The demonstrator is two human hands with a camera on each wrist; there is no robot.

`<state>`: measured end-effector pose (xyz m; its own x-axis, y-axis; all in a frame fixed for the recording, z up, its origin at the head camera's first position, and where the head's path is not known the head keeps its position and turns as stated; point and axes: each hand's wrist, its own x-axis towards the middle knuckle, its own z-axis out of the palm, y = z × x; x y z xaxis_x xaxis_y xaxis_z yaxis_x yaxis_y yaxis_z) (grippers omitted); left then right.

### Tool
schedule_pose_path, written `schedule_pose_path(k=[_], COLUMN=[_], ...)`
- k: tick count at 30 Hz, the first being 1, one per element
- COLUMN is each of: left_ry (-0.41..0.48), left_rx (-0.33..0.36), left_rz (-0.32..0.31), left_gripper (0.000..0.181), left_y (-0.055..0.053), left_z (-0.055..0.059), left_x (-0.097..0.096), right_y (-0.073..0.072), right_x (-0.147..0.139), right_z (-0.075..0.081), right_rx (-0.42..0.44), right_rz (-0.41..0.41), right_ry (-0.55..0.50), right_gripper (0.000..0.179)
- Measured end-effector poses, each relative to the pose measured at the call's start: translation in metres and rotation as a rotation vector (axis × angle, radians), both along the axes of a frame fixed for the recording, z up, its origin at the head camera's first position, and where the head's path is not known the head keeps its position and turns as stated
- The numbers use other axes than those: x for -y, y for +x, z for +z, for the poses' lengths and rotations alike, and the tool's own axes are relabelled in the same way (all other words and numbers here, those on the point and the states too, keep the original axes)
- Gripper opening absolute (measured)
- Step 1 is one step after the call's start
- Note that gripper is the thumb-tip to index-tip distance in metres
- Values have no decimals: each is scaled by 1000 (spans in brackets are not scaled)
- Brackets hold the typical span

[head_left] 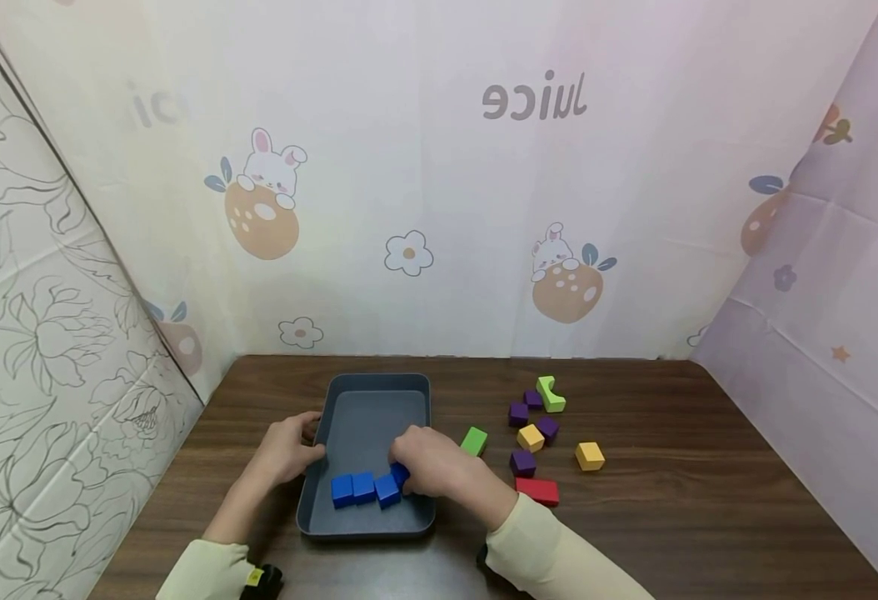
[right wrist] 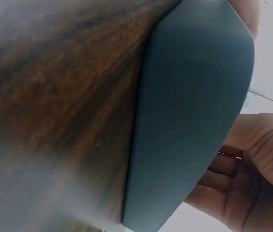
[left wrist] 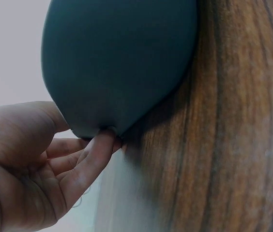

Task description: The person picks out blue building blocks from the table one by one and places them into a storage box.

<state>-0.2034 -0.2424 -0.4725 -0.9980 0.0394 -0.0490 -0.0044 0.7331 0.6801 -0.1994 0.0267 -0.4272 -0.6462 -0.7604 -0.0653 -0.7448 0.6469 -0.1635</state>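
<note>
A dark grey rectangular tray (head_left: 367, 421) lies on the wooden table, with a row of blue cubes (head_left: 364, 487) across its near part. My left hand (head_left: 286, 450) holds the tray's left side; in the left wrist view the thumb is at the rim and the fingers (left wrist: 95, 157) press the outer wall. Over the right side of the tray, my right hand (head_left: 427, 462) pinches a blue cube (head_left: 399, 474) at the right end of the row, mostly covered by the fingers. The right wrist view has the tray wall (right wrist: 189, 111) hiding the fingertips.
Right of the tray lie a green block (head_left: 474, 442), several purple cubes (head_left: 523, 462), yellow cubes (head_left: 590, 456) and a lime arch-shaped block (head_left: 551, 396). A red block (head_left: 537, 491) sits close to the right forearm. Patterned curtains (head_left: 409, 167) border the table's back and sides.
</note>
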Motion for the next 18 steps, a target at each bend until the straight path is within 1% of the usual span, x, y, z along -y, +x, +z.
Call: schedule_pose_path(k=[7, 18], left_ry=[-3, -9], left_rx=[-7, -6], left_rz=[-9, -4], left_gripper=[59, 59], left_y=[0, 0], left_z=[1, 0], left_x=[0, 0], right_y=[-1, 0], right_x=[1, 3], right_z=[-4, -3], right_rx=[-11, -11], right_rz=[11, -3], right_ry=[5, 27], right_gripper=[19, 19])
